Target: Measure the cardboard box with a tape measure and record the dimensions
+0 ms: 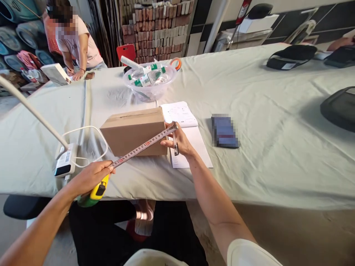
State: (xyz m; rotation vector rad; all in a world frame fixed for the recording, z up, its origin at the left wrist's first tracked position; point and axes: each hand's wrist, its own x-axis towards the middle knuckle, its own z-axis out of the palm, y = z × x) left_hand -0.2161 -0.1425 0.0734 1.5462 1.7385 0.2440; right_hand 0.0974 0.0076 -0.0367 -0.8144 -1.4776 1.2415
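Note:
My left hand (93,177) is closed around a tape measure (100,187) with a yellow and green case, at the table's front edge. Its blade (144,145) is pulled out and slants up to the right, in front of a closed brown cardboard box (133,129). At the blade's far end, by the box's right side, my right hand (181,142) grips the tip; a pen (175,144) is also held there, pointing down. Under that hand lies an open notebook (198,147) with some writing on its pages.
A clear plastic basin (149,88) with bottles and an orange-handled item stands behind the box. A phone (225,131) lies to the right. On the left are a power strip (66,160), its cable and a slanted pole. Black caps (291,57) lie far right. Another person (79,44) writes at the far left.

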